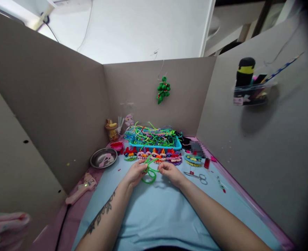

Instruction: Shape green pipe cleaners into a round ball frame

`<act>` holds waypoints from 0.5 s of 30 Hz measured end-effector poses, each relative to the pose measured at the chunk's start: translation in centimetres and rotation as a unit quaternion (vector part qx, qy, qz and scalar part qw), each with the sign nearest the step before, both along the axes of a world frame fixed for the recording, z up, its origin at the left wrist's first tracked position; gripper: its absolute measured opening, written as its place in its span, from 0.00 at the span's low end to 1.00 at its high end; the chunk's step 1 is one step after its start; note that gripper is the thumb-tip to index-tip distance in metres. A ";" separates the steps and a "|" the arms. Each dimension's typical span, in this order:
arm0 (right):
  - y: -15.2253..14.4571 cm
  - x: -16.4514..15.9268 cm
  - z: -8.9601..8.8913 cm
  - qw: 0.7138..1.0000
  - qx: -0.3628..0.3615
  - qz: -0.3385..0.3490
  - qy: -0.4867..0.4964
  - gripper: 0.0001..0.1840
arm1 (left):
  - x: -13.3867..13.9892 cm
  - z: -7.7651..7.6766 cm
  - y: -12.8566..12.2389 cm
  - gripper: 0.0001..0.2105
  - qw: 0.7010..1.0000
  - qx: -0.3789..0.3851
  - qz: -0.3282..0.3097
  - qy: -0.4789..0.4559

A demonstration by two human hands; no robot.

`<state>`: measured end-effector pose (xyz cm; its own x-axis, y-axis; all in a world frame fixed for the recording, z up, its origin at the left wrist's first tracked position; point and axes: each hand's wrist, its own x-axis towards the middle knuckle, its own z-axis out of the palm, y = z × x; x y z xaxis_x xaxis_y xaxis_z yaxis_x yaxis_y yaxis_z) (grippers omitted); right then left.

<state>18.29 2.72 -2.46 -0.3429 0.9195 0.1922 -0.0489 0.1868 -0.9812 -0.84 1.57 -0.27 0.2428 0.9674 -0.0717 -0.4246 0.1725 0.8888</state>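
Head camera view: bare hands work a thin, bright-green, flexible cord (149, 170) above a desk (154, 216) covered in light blue. The left hand (137, 171) has its grip closed on the looped strands; the right hand (171, 172), at three o'clock from it, has thumb and fingers together, pinching a strand. At twelve o'clock lies a row of multicoloured, bumpy, rounded pieces (159, 154), and behind it a turquoise rectangular plastic tray (156, 146) heaped with multicoloured cords. Metal scissors with ring handles (199, 177) rest at three o'clock. Between nine and ten sits a round silver metal bowl (93, 162); between eight and nine, a pink corded glue gun (82, 191) shows a green light.
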 end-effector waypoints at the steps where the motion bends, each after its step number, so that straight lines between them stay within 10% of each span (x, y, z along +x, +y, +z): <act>1: 0.1 0.1 0.0 1.000 0.004 0.000 -0.003 0.18 | 0.0 0.0 0.0 0.23 1.000 0.002 0.003 0.000; 8: -0.2 -0.1 0.2 0.997 0.064 -0.038 -0.005 0.19 | 0.4 0.2 0.0 0.31 0.992 0.029 0.120 0.012; 15: 0.1 -0.8 -0.2 0.982 0.166 -0.059 -0.071 0.09 | 0.8 0.1 -0.3 0.33 0.993 0.038 0.104 0.042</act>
